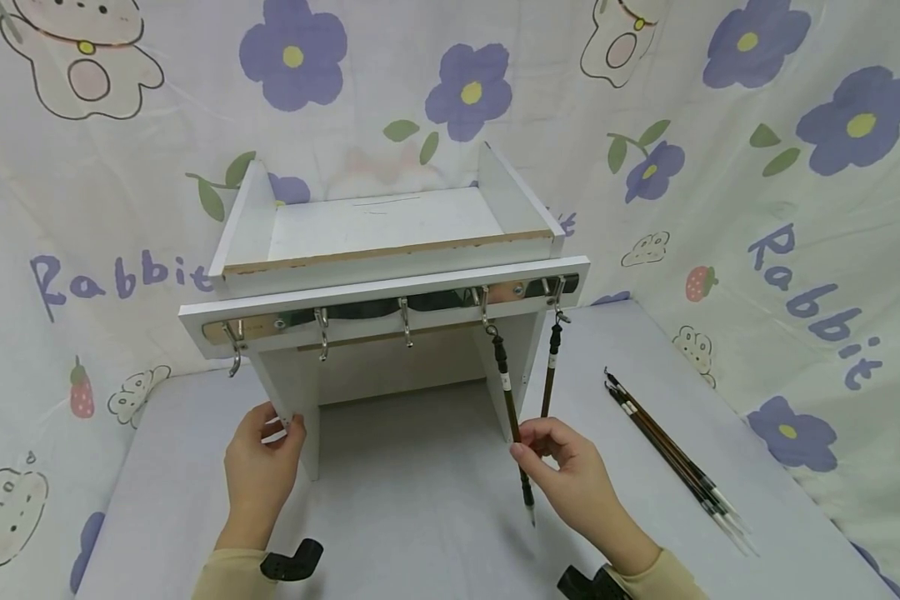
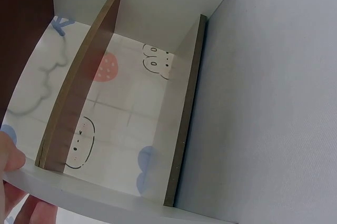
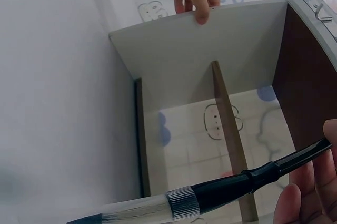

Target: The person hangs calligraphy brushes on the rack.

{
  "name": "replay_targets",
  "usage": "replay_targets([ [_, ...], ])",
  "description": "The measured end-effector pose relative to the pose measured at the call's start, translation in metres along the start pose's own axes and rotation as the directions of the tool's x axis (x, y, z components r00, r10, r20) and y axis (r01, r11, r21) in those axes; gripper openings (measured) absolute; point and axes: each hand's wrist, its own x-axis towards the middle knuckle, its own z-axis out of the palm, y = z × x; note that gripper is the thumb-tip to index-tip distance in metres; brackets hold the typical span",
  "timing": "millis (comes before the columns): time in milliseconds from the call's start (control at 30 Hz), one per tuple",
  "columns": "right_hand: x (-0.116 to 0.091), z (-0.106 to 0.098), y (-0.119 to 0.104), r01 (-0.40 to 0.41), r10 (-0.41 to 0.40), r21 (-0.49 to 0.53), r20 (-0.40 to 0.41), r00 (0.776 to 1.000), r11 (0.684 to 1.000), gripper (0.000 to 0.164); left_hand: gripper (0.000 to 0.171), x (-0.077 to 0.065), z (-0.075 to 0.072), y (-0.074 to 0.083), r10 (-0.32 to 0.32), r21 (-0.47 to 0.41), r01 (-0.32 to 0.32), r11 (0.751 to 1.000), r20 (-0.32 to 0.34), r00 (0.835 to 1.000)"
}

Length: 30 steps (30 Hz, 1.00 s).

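Observation:
A small white shelf (image 1: 401,275) carries a metal strip of hooks (image 1: 403,323) along its front edge. My left hand (image 1: 261,471) grips its left side panel (image 2: 105,191), thumb on one face and fingers behind. From the hook second from the right hangs a dark-handled calligraphy brush (image 1: 508,392), its loop around the hook. My right hand (image 1: 570,475) pinches this brush low on its handle, between thumb and fingers. In the right wrist view its pale bristles (image 3: 137,209) end in a dark tip. Another brush (image 1: 551,367) hangs from the rightmost hook, its lower end hidden behind the right hand.
Several more brushes (image 1: 671,450) lie together on the white-covered table (image 1: 412,508) to the right, bristles toward me. A printed cloth (image 1: 375,83) with flowers and rabbits stands behind and at both sides. The other hooks at the left hold nothing.

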Motion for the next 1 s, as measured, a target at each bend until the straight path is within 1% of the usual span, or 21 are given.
replay_targets([
  [167, -0.001, 0.0, 0.002, -0.002, 0.002, 0.004, -0.002, 1.0, 1.0, 0.012, 0.024, 0.001, 0.001, 0.0, 0.028, 0.001, -0.028, 1.0, -0.008, 1.0],
  [433, -0.001, -0.001, 0.003, -0.008, 0.008, 0.003, 0.0, 1.0, 1.0, 0.012, 0.023, 0.001, 0.002, 0.001, 0.046, 0.012, -0.045, 0.999, -0.021, 0.999],
  [700, 0.0, 0.001, 0.009, -0.001, 0.001, -0.001, 0.013, 1.0, 1.0, 0.013, 0.024, 0.0, 0.002, 0.0, 0.042, -0.003, -0.042, 0.999, -0.013, 0.999],
  [833, 0.006, 0.004, 0.017, -0.009, 0.009, -0.017, 0.004, 1.0, 1.0, 0.014, 0.024, 0.001, 0.002, 0.0, 0.039, 0.003, -0.039, 0.999, -0.013, 0.999],
  [1000, 0.018, 0.016, 0.041, -0.021, 0.018, -0.059, -0.041, 0.999, 0.998, 0.015, 0.024, 0.001, 0.002, 0.001, 0.035, 0.006, -0.035, 0.999, -0.026, 0.999],
])
